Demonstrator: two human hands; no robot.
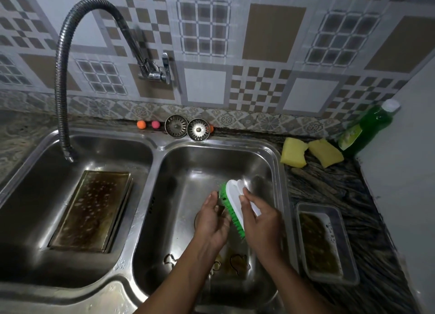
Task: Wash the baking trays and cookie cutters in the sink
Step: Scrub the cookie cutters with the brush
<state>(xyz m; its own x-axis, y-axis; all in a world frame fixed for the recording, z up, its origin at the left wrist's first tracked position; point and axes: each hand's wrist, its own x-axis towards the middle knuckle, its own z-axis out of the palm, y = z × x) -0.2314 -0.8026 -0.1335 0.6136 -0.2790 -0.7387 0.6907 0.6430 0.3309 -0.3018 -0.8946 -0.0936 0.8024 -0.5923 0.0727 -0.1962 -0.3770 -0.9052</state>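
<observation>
Over the right basin (263, 172) of a double steel sink, my right hand (261, 221) grips a white scrub brush (235, 196) with green bristles. My left hand (210, 221) holds a small dark cookie cutter (222, 209) against the bristles; the cutter is mostly hidden in my fingers. More cookie cutters (237, 263) lie on the basin floor beneath my forearms. A browned baking tray (91, 210) dotted with suds lies in the left basin. A second, smaller tray (327, 243) with brown residue sits on the counter to the right of the sink.
A flexible faucet hose (62, 78) arches over the left basin. Two sink strainers (187, 128) and small coloured balls (148, 124) stand on the back ledge. Two yellow sponges (310, 153) and a green dish soap bottle (369, 125) sit at the back right, by a wall.
</observation>
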